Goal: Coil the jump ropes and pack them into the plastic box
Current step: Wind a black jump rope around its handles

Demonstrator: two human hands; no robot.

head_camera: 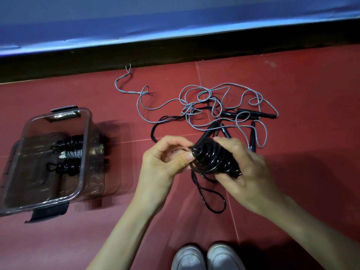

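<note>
A black jump rope is wound in tight coils around its handles, held above the red floor. My right hand grips the coiled bundle. My left hand pinches the rope at the bundle's left end. A loose black loop hangs below the bundle. A grey jump rope lies tangled on the floor behind, mixed with black handles and more black rope. The clear plastic box stands open at the left, holding three coiled ropes, two black and one grey.
A black skirting strip and a blue padded wall run along the back. Two white shoes show at the bottom edge. Seams cross the red floor mat.
</note>
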